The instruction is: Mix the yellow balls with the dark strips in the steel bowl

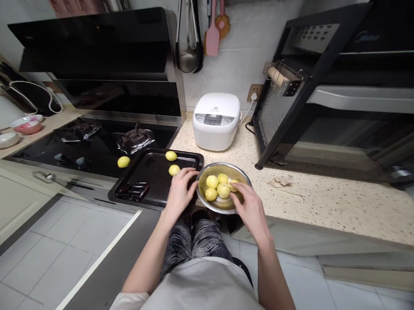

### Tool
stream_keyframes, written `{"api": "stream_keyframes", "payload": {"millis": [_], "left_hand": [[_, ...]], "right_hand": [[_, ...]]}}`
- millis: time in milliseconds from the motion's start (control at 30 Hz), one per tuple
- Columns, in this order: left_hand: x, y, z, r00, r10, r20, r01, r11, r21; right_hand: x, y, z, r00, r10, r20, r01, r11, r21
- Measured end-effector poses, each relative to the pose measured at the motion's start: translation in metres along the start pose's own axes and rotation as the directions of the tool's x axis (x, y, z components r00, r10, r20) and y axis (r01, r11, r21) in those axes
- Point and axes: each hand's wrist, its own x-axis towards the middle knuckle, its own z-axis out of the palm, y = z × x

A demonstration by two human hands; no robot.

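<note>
- Metal bowl: upright at the bench front edge, right of the tray, between both hands. Five yellow fruits visible inside, lemon-like, some touching.
- Left hand: at the bowl's left rim, over the tray's right side. Grip parted, thumb and fingers spread, nothing seen between them. Rim contact: can't tell.
- Right hand: over the bowl's right rim, fingertips inside at the rightmost fruit. Grip part-open, thumb below, fingers above. Fruit partly hidden by fingers; can't tell if it's actually held.
- Black tray: left of bowl, flat, partly by the hob. Two loose fruits on it, one toward the back, one just beside the left hand.
- Dark glossy long pieces in the tray's near-left corner, bunched; too dark to name.
- One more fruit off the tray, on the black hob just left of it.
- Foil-lined burners behind that.
- White rice cooker on the bench behind the bowl, lid down, apart from it.
- Oven to the right, in a black rack.
- Ladle and pink spatula hang on the back wall.
</note>
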Motion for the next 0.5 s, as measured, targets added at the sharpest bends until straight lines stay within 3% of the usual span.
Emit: {"api": "stream_keyframes", "payload": {"millis": [100,267,400,500], "left_hand": [[0.003,-0.03,-0.01,0.99,-0.065,-0.123,0.081,0.988,0.128],[0.005,-0.074,-0.007,0.981,-0.172,-0.088,0.186,0.962,0.2],[0.008,-0.083,0.0,0.986,-0.167,-0.021,0.168,0.968,0.185],[0.009,-0.081,0.0,0.985,-0.167,-0.045,0.173,0.964,0.203]], "right_hand": [[-0.001,0.0,-0.002,0.999,0.003,-0.033,-0.003,1.0,-0.003],[-0.003,0.0,0.001,0.999,0.001,-0.04,-0.001,1.0,-0.004],[-0.004,-0.002,0.001,0.998,-0.004,-0.056,0.004,1.0,-0.004],[-0.004,-0.003,-0.001,0.997,-0.006,-0.073,0.007,1.0,0.002]]}}
